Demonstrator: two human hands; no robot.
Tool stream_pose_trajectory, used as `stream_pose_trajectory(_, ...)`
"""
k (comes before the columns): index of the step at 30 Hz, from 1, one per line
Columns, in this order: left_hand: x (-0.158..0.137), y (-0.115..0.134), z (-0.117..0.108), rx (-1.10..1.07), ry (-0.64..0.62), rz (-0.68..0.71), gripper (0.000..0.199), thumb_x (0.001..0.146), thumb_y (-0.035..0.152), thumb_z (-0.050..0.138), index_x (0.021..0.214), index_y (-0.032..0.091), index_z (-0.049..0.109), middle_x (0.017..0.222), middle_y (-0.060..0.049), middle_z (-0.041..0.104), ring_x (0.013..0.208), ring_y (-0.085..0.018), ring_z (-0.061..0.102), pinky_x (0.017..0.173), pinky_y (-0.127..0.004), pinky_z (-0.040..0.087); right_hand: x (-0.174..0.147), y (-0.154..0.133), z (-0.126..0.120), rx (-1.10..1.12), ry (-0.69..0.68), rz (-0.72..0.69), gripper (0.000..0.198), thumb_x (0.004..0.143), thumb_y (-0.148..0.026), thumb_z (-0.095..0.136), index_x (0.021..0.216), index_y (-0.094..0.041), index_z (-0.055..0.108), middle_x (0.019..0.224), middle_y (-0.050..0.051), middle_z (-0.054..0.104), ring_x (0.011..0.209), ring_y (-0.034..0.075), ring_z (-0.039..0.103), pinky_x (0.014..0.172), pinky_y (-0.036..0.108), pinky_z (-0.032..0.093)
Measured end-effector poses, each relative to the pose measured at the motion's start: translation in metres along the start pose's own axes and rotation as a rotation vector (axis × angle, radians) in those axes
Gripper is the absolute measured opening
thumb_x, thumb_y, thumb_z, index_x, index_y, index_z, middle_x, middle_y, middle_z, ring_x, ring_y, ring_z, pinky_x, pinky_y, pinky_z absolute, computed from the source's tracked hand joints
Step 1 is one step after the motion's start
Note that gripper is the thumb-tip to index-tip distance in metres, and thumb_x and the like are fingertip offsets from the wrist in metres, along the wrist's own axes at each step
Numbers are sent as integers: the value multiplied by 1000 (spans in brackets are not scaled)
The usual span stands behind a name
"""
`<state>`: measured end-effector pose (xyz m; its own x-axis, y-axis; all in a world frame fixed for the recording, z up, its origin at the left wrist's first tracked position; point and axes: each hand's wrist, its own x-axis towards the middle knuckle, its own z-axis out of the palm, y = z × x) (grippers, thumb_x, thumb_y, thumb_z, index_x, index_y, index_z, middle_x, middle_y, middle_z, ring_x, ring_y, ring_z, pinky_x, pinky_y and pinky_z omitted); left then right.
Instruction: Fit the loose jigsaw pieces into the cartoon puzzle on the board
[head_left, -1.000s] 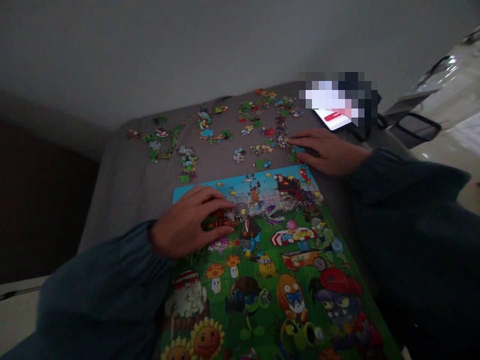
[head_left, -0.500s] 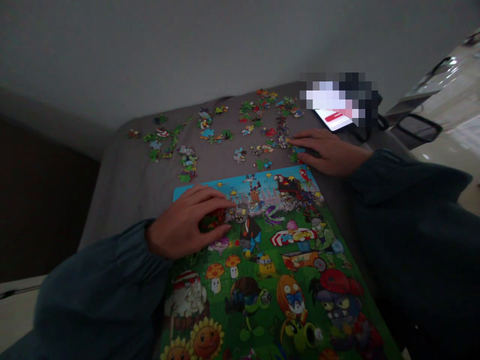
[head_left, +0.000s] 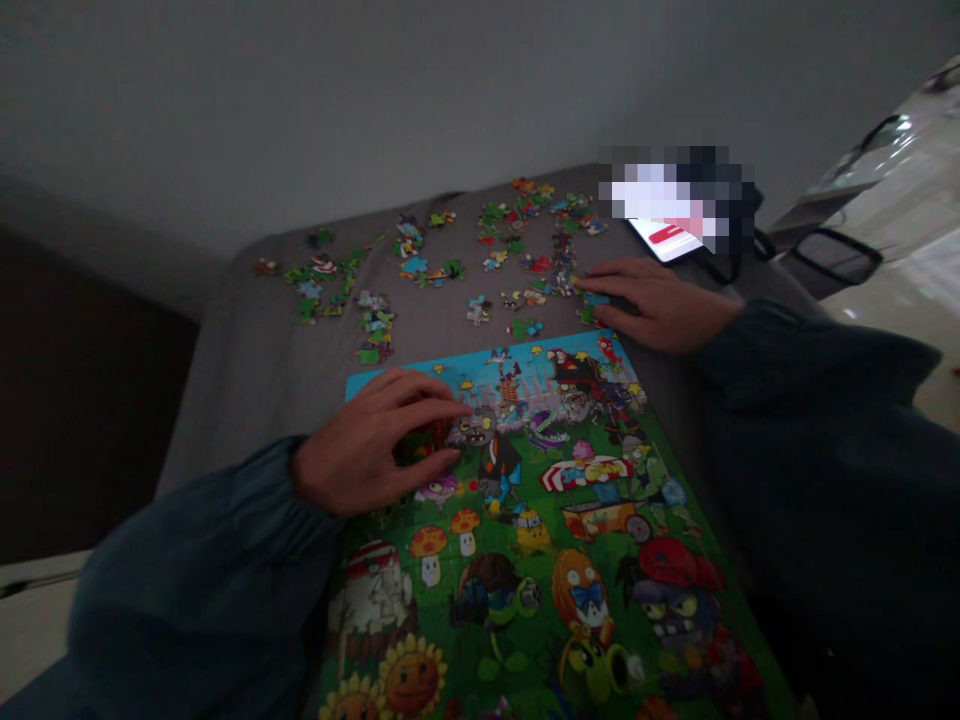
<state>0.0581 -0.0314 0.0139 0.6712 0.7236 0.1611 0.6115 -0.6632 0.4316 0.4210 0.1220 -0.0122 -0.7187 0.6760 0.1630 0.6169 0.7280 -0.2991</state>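
A colourful jigsaw board (head_left: 517, 520) printed with cartoon plants and zombies lies before me. Across its upper left part rests my left hand (head_left: 382, 440), thumb and fingers apart, holding nothing that shows. My right hand (head_left: 652, 300) lies beyond the board's top right corner, fingers spread among loose puzzle pieces. Under its fingertips are a blue-and-green puzzle piece (head_left: 592, 306) and a grey-purple puzzle piece (head_left: 561, 283); whether the fingers press on them I cannot tell. Just above the board's top edge lies a green-and-blue puzzle piece (head_left: 525, 327).
Several loose pieces (head_left: 322, 280) are strewn over the grey cloth (head_left: 247, 370). At the back right a phone (head_left: 671, 240) with a lit, partly blurred screen leans by a dark object. Glasses (head_left: 838, 258) lie near the right edge. A grey wall (head_left: 375, 100) stands behind.
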Motion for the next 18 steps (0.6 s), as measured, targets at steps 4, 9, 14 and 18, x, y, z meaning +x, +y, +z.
stream_pose_trajectory(4, -3, -2, 2, 122, -30, 12, 39, 99, 43, 58, 136, 35, 61, 129, -8, 59, 118, -28, 54, 104, -48, 43, 0, 2, 0, -9, -9, -6, 51, 97, -43, 44, 143, -24, 59, 140, 14, 61, 130, 36, 55, 109, 63, 43)
stream_pose_trajectory(9, -5, -7, 4, 201, -62, -24, 41, 100, 46, 53, 141, 42, 58, 136, -8, 56, 120, -31, 51, 104, -53, 41, 0, 3, 0, -21, -8, -21, 51, 98, -43, 44, 143, -25, 58, 140, 13, 61, 129, 36, 57, 108, 62, 45)
stream_pose_trajectory(14, -3, -6, 1, 191, -97, -76, 39, 101, 48, 50, 139, 44, 59, 133, -8, 58, 119, -32, 52, 103, -54, 42, 0, 0, -2, -22, -16, -7, 52, 98, -44, 42, 142, -24, 59, 140, 14, 61, 129, 36, 56, 110, 62, 44)
stream_pose_trajectory(18, -2, -5, -2, 185, -115, -75, 38, 102, 48, 50, 137, 43, 62, 131, -9, 60, 118, -31, 53, 101, -54, 44, 0, 0, -1, -14, 0, -12, 51, 97, -42, 43, 144, -26, 58, 139, 12, 62, 129, 35, 57, 109, 62, 45)
